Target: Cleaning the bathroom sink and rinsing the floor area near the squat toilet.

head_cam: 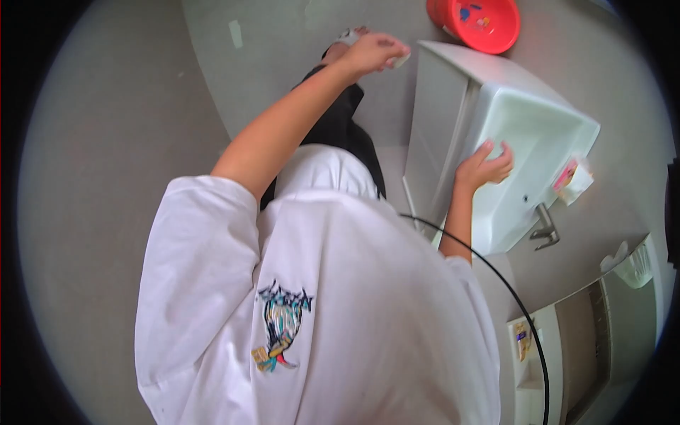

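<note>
My left hand [374, 53] reaches out over the floor in front of the vanity cabinet. Its fingers are closed on a small pale object [400, 60], mostly covered, whose kind I cannot make out. Over the front part of a white washbasin [526, 125] hovers my right hand [484, 166], fingers spread and slightly curled, with nothing seen in it. The basin sits on a white vanity cabinet [438, 106]. At its back edge stands a grey metal faucet [545, 226], beside an opened pink-and-white packet [574, 180] with white tissue showing.
A red plastic bucket [491, 26] with several small coloured pieces inside stands beyond the cabinet. A black cable [504, 284] curves across my right side. At lower right are a wall shelf [531, 366] with a packet [521, 340] and a pale ribbed container [635, 268].
</note>
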Action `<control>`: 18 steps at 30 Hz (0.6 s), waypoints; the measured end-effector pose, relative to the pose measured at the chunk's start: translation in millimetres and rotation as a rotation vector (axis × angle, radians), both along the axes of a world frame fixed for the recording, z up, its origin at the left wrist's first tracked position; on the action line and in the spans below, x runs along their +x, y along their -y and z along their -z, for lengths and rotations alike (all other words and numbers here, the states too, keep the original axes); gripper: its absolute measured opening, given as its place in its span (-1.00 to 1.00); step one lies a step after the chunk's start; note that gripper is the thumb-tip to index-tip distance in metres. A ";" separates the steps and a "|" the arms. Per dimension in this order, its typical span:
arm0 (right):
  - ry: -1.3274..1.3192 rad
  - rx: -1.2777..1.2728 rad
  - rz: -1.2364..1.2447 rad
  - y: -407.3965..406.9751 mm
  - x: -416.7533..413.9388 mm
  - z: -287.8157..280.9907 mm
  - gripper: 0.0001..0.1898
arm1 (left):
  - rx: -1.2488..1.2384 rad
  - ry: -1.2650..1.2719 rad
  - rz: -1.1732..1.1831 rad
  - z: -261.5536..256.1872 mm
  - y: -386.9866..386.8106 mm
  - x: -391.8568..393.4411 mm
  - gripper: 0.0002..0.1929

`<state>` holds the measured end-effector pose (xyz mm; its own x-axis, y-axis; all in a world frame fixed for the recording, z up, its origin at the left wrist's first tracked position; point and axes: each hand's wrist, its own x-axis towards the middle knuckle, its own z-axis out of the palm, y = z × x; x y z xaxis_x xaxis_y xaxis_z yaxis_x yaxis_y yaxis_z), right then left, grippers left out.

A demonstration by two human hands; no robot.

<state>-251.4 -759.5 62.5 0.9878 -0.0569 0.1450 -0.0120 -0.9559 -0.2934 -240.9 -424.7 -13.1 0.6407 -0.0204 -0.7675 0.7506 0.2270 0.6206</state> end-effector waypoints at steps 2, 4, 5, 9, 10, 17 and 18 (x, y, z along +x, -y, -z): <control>0.205 -0.040 -0.131 -28.8 4.5 -4.6 -0.56 | -0.028 0.008 -0.006 -17.7 4.5 -10.7 -0.60; 0.172 0.141 -0.287 -65.8 -4.9 -10.1 -0.54 | -0.058 0.129 -0.101 -22.5 17.1 -29.5 -0.63; 0.081 0.277 -0.392 -82.5 -16.4 -11.3 -0.51 | -0.079 0.114 -0.092 -21.5 25.6 -48.2 -0.63; -0.479 0.564 -0.447 -142.4 -64.9 9.3 -0.52 | -0.294 0.098 -0.192 -1.4 43.4 -91.2 -0.63; -0.471 0.550 -0.454 -145.6 -76.2 19.0 -0.52 | -0.302 0.078 -0.173 4.3 44.4 -103.1 -0.60; -0.587 0.470 -0.349 -162.2 -120.7 67.1 -0.66 | -0.393 -0.130 -0.352 38.7 23.5 -188.5 -0.54; -0.636 0.367 -0.378 -160.8 -122.6 72.8 -0.65 | -0.338 -0.161 -0.295 48.5 16.1 -199.3 -0.58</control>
<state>-374.0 -598.7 -10.3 0.8370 0.3608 -0.4115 0.0222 -0.7737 -0.6332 -440.2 -440.7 -61.5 0.5302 -0.1216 -0.8391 0.7044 0.6140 0.3560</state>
